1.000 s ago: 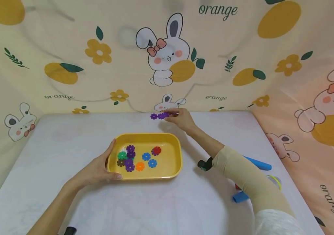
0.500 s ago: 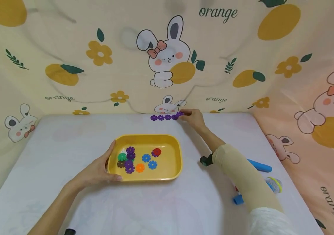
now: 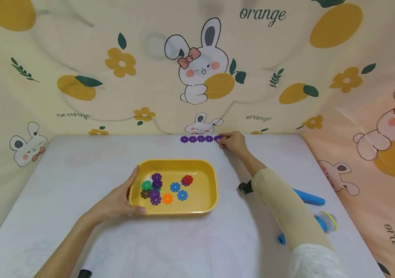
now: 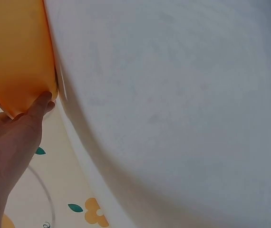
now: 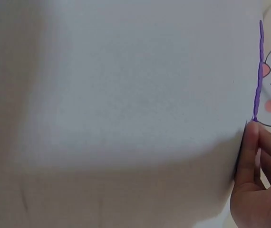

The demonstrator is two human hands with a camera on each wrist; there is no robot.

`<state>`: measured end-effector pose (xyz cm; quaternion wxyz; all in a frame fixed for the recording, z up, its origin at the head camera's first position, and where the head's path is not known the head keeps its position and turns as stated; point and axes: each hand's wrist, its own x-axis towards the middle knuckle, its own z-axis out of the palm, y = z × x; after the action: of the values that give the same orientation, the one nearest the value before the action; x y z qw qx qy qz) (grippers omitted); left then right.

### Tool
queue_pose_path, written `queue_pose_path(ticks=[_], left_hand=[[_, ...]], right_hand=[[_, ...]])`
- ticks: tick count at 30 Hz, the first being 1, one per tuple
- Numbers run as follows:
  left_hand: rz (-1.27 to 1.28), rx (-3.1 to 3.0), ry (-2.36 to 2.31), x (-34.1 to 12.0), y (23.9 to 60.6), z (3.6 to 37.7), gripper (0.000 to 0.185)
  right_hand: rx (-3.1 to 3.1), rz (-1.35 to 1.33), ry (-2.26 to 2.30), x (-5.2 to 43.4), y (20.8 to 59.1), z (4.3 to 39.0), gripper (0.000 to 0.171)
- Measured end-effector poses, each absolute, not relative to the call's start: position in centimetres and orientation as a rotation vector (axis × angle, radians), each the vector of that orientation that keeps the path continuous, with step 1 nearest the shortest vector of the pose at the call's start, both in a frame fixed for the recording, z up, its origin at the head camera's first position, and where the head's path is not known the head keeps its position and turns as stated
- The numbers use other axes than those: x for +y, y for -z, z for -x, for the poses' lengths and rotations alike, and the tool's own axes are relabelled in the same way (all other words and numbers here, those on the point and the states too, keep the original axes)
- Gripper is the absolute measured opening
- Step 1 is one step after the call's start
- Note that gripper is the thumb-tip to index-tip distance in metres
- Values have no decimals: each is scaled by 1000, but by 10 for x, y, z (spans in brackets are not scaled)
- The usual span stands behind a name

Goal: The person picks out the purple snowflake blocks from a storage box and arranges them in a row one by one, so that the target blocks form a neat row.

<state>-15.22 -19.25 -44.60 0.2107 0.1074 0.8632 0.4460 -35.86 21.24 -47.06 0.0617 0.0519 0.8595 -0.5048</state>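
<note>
A yellow tray (image 3: 208, 175) sits mid-table and holds several flower-shaped plastic discs (image 3: 164, 188) in purple, blue, green, orange, red and brown. My left hand (image 3: 121, 200) grips the tray's left rim, thumb (image 4: 39, 107) on the wall of the tray (image 4: 16, 52). At the table's far edge lies a row of several purple discs (image 3: 200, 139). My right hand (image 3: 232, 142) holds the right end of that row with its fingertips. In the right wrist view the purple row (image 5: 258, 71) shows edge-on, just above my fingertips (image 5: 249, 142).
A white table (image 3: 197, 239) is walled by bunny-and-orange printed cloth (image 3: 197, 65) behind and on both sides. Blue tubes (image 3: 309, 197) and a brush-like item (image 3: 327, 221) lie at the right, partly behind my right forearm. A black object (image 3: 243, 188) sits near my right elbow.
My right hand slid to the right along the far edge, and the purple row now lies flat and longer on the table. The left hand and tray stayed put.
</note>
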Motion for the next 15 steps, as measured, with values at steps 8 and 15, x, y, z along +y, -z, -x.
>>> queue_pose_path(ticks=[8,15], left_hand=[[-302,2416,-1223,-192,447,153,131],[-296,2429,-1207,-192,447,153,132]], right_hand=[[2572,-151,1562,210,468,357,38],[2430,27,1750,192,452,343,32]])
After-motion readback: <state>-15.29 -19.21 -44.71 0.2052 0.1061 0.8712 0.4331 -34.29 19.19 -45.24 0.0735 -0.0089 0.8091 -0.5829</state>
